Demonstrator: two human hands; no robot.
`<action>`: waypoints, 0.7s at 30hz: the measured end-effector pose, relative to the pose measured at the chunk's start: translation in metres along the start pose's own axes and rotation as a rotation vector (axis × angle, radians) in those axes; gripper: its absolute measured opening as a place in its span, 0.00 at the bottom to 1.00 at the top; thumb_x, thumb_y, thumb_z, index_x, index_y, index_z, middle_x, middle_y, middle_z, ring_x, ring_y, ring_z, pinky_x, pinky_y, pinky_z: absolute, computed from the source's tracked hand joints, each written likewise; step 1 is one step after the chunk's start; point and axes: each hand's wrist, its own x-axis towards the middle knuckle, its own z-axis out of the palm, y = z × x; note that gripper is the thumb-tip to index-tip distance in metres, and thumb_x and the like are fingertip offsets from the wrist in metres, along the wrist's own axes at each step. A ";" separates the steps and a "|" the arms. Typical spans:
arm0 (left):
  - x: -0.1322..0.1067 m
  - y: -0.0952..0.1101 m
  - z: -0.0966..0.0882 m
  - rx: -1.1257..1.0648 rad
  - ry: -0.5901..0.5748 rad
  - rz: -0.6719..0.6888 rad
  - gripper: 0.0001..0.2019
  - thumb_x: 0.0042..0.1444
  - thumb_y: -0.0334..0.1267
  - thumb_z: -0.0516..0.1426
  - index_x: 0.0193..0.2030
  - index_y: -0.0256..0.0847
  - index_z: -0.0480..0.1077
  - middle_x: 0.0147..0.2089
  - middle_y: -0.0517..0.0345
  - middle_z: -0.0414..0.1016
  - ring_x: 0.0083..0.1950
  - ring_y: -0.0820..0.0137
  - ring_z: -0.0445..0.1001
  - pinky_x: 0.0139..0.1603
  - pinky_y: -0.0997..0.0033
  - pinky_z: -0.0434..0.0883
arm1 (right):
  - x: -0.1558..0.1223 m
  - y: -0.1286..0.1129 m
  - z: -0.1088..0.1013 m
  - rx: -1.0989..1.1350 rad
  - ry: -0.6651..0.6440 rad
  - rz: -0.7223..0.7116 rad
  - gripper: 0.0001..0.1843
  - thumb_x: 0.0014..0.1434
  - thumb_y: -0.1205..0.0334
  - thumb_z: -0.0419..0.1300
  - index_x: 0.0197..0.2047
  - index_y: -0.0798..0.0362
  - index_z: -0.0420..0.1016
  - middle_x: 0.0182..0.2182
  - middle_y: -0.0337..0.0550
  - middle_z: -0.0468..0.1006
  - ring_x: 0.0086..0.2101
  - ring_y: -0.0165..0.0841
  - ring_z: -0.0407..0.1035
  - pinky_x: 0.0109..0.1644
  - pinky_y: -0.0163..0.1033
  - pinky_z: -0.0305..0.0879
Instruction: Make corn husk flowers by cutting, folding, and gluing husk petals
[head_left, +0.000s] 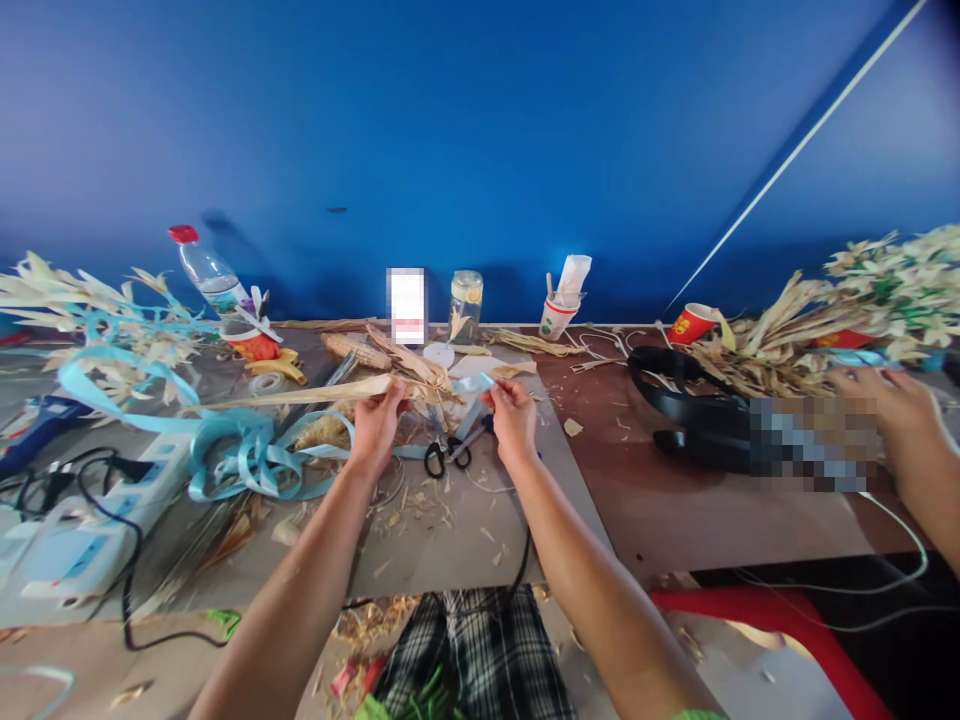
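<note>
My left hand [377,425] is closed on a long pale corn husk strip [319,392] that stretches out to the left. Between the fingertips of my right hand [514,422] is the end of a light blue ribbon [472,383]. Scissors [448,456] with black handles lie on the table between my wrists. Behind my hands is a pile of dried husks [420,365] with a corn cob [356,350] beside it. A loose heap of blue ribbon [240,455] rests left of my left forearm.
On the left are a power strip [97,530], a blue glue gun [41,430] and a tilted bottle [206,270]. A jar [466,305] and a paper cup [559,312] stand near the wall. At right, another person's hand [892,400] is near a black headset-like object [694,410].
</note>
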 end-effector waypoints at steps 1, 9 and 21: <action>-0.001 0.001 0.000 0.007 0.002 0.001 0.18 0.37 0.47 0.67 0.29 0.34 0.74 0.28 0.57 0.74 0.25 0.75 0.70 0.27 0.76 0.67 | -0.001 0.000 0.000 -0.004 -0.004 -0.056 0.22 0.53 0.54 0.54 0.48 0.58 0.67 0.38 0.50 0.77 0.36 0.35 0.71 0.39 0.39 0.66; -0.002 0.005 -0.001 0.079 0.025 0.001 0.17 0.41 0.48 0.64 0.28 0.33 0.74 0.26 0.56 0.74 0.25 0.74 0.69 0.27 0.75 0.67 | -0.021 -0.019 -0.006 -0.421 -0.109 -0.615 0.29 0.56 0.60 0.55 0.60 0.54 0.58 0.49 0.54 0.71 0.46 0.39 0.68 0.55 0.49 0.60; 0.006 -0.005 -0.006 0.065 0.034 0.024 0.18 0.40 0.50 0.65 0.25 0.34 0.72 0.21 0.58 0.71 0.23 0.74 0.69 0.29 0.73 0.68 | -0.044 -0.033 0.000 -0.861 -0.713 -0.527 0.11 0.59 0.63 0.55 0.42 0.52 0.76 0.36 0.46 0.80 0.39 0.35 0.72 0.44 0.37 0.61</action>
